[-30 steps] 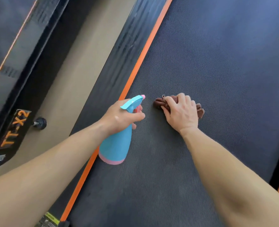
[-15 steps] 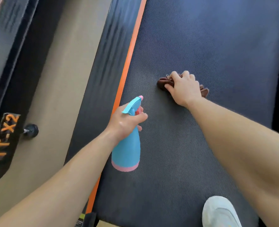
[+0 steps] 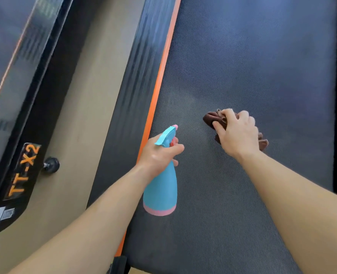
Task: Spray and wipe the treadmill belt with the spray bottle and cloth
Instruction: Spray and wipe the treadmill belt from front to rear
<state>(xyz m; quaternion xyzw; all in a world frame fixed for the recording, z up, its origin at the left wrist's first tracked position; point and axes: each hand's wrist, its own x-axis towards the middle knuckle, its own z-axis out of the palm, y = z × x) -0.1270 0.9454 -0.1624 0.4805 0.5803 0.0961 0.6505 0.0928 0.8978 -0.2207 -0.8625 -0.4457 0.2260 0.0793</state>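
Item count: one spray bottle (image 3: 160,192), one cloth (image 3: 210,117), one left hand (image 3: 157,155), one right hand (image 3: 237,134), one belt (image 3: 252,56), possibly one neighbouring treadmill (image 3: 15,91).

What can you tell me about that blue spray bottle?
The spray bottle is light blue, apparently smooth plastic, with a pink band round its base, a pink nozzle tip and a pink trigger. The left hand grips its neck, fingers curled at the trigger. It is roughly upright, nozzle pointing forward, over the treadmill belt beside the orange stripe. Whether its base touches the belt cannot be told.
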